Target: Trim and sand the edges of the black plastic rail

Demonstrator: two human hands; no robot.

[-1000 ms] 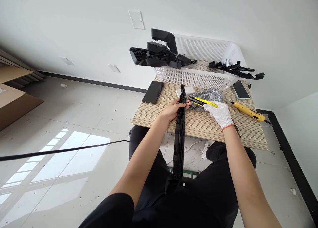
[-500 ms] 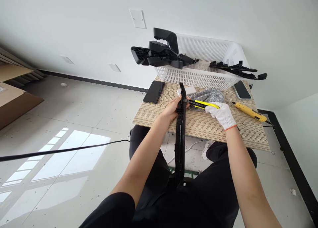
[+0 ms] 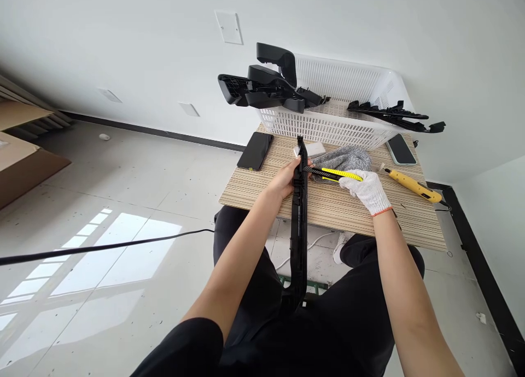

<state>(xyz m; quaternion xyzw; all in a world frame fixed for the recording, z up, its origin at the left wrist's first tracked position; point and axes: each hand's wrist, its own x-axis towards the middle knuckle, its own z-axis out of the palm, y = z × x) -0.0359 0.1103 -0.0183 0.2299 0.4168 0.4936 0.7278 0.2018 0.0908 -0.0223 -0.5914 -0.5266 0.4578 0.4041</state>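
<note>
My bare left hand (image 3: 286,181) is wrapped round the upper part of a long black plastic strip (image 3: 299,235) that runs from my lap up over the table edge. My right hand (image 3: 367,189), in a white knit glove, grips a yellow and black utility knife (image 3: 334,173). The knife's tip rests against the strip just above my left fingers. A grey glove (image 3: 343,158) lies on the table right behind the knife.
The small wooden table (image 3: 328,204) carries a white slotted basket (image 3: 328,122) with black plastic parts (image 3: 262,87) on its rim, two phones (image 3: 255,151) (image 3: 398,149), a yellow-handled tool (image 3: 412,185) and a white block (image 3: 314,149). A black cable (image 3: 102,248) crosses the floor at left. Cardboard (image 3: 20,163) lies far left.
The knife has moved left from beside the strip until its tip meets the strip's edge. My left hand keeps its hold; the strip has shifted slightly upward.
</note>
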